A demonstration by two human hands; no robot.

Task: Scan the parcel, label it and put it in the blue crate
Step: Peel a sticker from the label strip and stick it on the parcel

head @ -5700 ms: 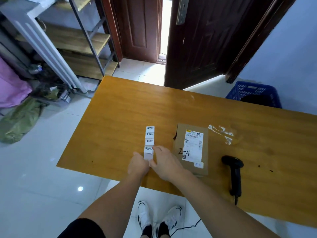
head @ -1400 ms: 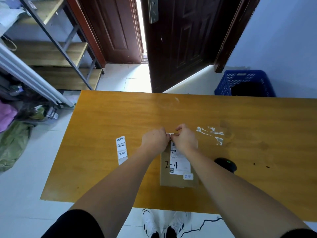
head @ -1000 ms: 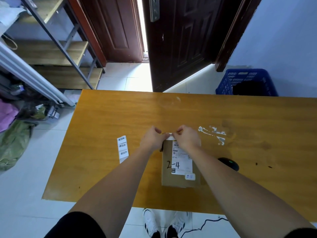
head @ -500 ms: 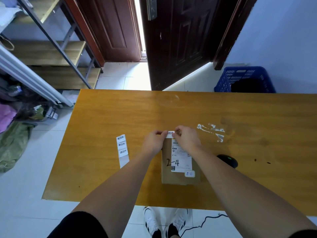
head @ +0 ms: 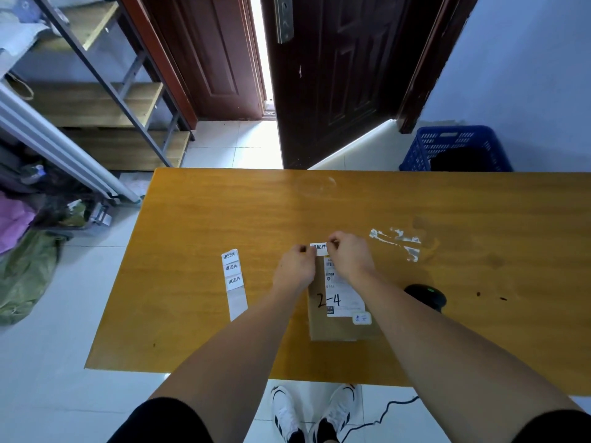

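Note:
A brown cardboard parcel (head: 339, 327) marked "2-4" lies flat on the wooden table (head: 204, 219), with a white shipping slip on top. Over its far edge my left hand (head: 295, 266) and my right hand (head: 350, 259) pinch the two ends of a small white label (head: 319, 248) between thumb and finger. The label sits at the parcel's top edge; I cannot tell whether it touches the cardboard. The label strip (head: 235, 279) lies on the table to the left. A black scanner (head: 425, 295) rests to the right, partly hidden by my right forearm. The blue crate (head: 454, 148) stands on the floor beyond the table's far right.
White tape scraps (head: 396, 241) stick to the table right of my hands. A dark door (head: 335, 75) stands ajar behind the table. A metal shelf (head: 105, 100) and bags (head: 22, 270) fill the floor at left. The scanner cable (head: 383, 414) trails by my shoes.
My hands left the label strip and carried one peeled label over to the parcel's far edge. In the last second they have barely shifted, holding the label stretched between them.

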